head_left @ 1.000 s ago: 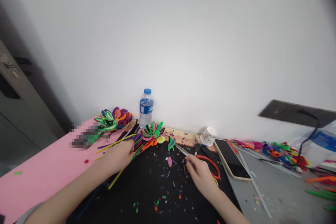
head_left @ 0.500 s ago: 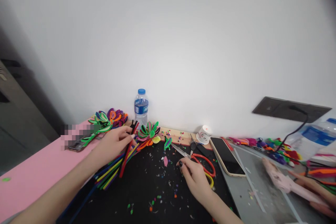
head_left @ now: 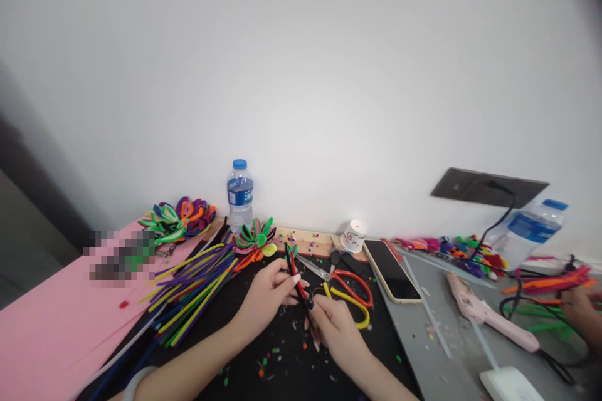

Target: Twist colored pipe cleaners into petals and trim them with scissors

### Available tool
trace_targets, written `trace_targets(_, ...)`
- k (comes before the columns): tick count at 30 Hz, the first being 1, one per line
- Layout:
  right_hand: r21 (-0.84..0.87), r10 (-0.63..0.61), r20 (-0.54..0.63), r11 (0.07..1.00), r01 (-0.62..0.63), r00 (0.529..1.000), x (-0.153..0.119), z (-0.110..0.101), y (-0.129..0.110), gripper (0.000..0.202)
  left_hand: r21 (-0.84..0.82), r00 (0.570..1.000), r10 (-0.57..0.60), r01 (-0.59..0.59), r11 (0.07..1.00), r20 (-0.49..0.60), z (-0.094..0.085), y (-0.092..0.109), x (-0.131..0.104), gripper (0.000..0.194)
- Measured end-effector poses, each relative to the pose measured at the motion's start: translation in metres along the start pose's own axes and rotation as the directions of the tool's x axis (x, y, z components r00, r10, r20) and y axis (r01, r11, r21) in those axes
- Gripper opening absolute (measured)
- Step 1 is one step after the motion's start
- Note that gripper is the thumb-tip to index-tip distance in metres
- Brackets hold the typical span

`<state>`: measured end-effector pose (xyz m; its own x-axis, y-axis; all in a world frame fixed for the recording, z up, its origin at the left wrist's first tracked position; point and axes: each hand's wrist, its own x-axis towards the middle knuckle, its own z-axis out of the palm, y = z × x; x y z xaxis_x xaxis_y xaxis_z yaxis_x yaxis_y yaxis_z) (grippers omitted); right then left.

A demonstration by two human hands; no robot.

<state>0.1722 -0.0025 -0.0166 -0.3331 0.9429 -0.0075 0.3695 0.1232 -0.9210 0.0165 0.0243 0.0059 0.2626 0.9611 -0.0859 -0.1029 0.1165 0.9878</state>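
Black and red pipe cleaners [head_left: 298,283] are held together over the black mat [head_left: 282,363]. My left hand [head_left: 270,294] is closed on their upper part, thumb on top. At their lower end my right hand [head_left: 336,326] pinches them. Just behind my hands lie scissors with red handles [head_left: 360,288] and a yellow-handled pair [head_left: 355,310]. Left of my left hand spreads a bundle of coloured pipe cleaners [head_left: 188,307], with a green and pink pipe-cleaner flower [head_left: 256,237] at its far end. A small green piece [head_left: 292,250] is partly hidden behind my fingers.
A water bottle [head_left: 240,197], paper cup [head_left: 352,237] and phone [head_left: 392,270] stand or lie along the wall. At right are a pink glue gun [head_left: 489,319], its cord, another bottle [head_left: 531,232] and another person's hand [head_left: 580,313]. More pipe-cleaner flowers [head_left: 181,216] lie at left.
My left hand has moved right, bringing the red and black pipe cleaners to my right hand, which now grips them too. The other person's hand has left the glue gun, which lies down.
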Motion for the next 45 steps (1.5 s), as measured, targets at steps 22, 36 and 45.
trace_targets(22, -0.254, -0.337, -0.096, 0.918, 0.304, 0.937, -0.007, -0.011, -0.003, 0.034, -0.224, 0.986, -0.047, 0.010, 0.975, -0.161, 0.001, -0.011, -0.009, 0.026)
trace_targets(36, 0.495, 0.127, -0.065, 0.866, -0.078, 0.990, 0.004, -0.006, -0.004, 0.019, 0.399, 0.961, 0.263, -0.276, 0.875, 0.088, 0.002, -0.019, -0.015, 0.023)
trace_targets(45, 0.582, 0.126, -0.083, 0.811, -0.055, 0.989, 0.003, -0.004, -0.003, 0.023, 0.559, 0.913, 0.340, -0.407, 0.723, 0.224, 0.003, -0.019, -0.017, 0.029)
